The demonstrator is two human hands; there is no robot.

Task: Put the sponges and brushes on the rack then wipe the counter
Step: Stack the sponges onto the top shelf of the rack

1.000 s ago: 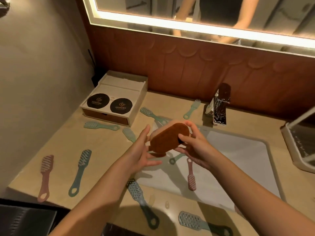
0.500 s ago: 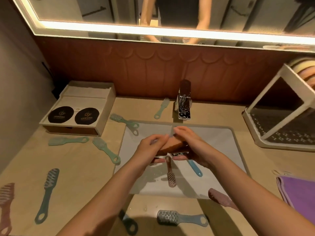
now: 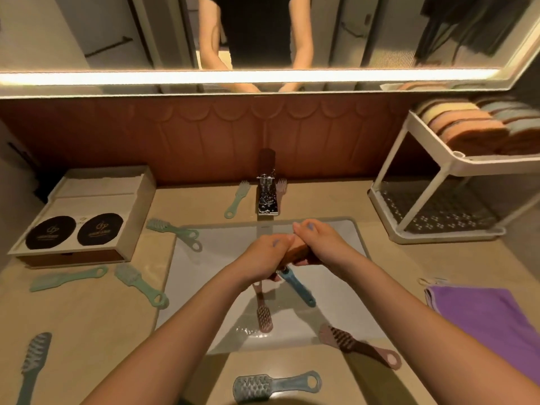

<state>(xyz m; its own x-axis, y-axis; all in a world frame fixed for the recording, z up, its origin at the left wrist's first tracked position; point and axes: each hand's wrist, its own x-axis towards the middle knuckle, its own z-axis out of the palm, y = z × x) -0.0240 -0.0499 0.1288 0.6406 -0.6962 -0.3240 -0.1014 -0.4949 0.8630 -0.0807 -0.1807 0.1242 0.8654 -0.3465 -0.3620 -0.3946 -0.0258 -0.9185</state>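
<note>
Over the sink (image 3: 204, 258) my left hand (image 3: 263, 255) and my right hand (image 3: 324, 244) both squeeze one brown sponge (image 3: 296, 252), mostly hidden between them. Inside the basin lie a pink brush (image 3: 263, 311) and a blue brush (image 3: 298, 286). More brushes lie around the counter: green ones (image 3: 140, 283) (image 3: 67, 277) (image 3: 172, 230) on the left, a grey-blue one (image 3: 274, 385) at the front, a dark pink one (image 3: 359, 344) at the sink's front right. The white rack (image 3: 455, 162) stands at the right with several sponges (image 3: 473, 130) on its upper shelf.
A chrome tap (image 3: 267, 194) stands behind the sink with a green brush (image 3: 236, 198) beside it. A box with two black discs (image 3: 84, 217) sits at the left. A purple cloth (image 3: 491, 323) lies on the counter (image 3: 87, 325) at the right. The rack's lower shelf (image 3: 441, 213) holds nothing.
The view has swung right and down, bringing the rack and purple cloth into sight. Both hands have lowered the sponge over the sink and closed tighter around it.
</note>
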